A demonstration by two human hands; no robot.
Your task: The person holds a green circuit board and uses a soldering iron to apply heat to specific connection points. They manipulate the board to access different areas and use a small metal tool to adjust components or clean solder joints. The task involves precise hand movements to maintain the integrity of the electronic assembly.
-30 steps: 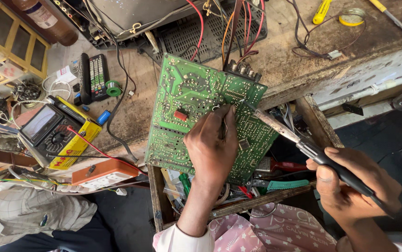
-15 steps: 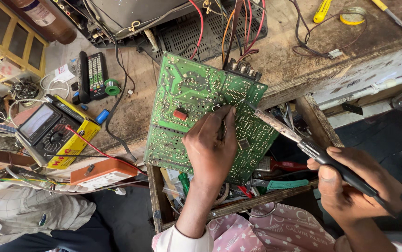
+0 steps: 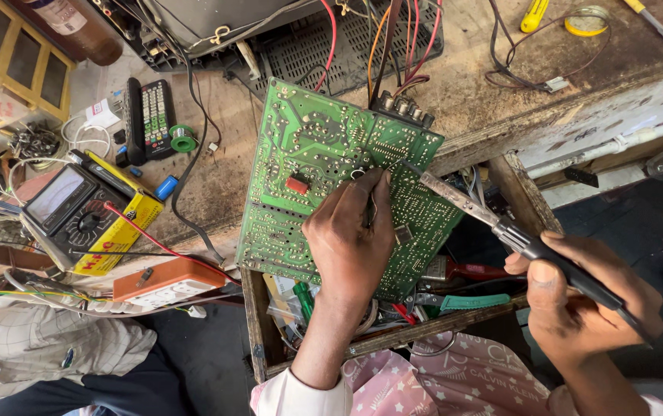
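A green circuit board (image 3: 308,146) leans solder-side up over the bench edge and an open drawer. My left hand (image 3: 351,239) rests on the board's middle and pinches a thin solder wire (image 3: 372,206) against it. My right hand (image 3: 585,300), lower right and off the board, grips the black handle of a soldering iron (image 3: 462,202). The iron's metal shaft slants up-left, and its tip meets the board just above my left fingertips. Red, orange and black wires (image 3: 393,46) run from the board's top edge to a chassis behind it.
A multimeter (image 3: 66,204) with a yellow case, a black remote (image 3: 158,115), a green tape roll (image 3: 184,140) and an orange box (image 3: 166,281) lie left. The wooden drawer (image 3: 258,331) holds pliers and screwdrivers. A yellow screwdriver (image 3: 535,14) lies far right. Checked cloth (image 3: 39,347) shows bottom left.
Both hands, the iron and the board hold nearly the same positions; only the view has shifted slightly.
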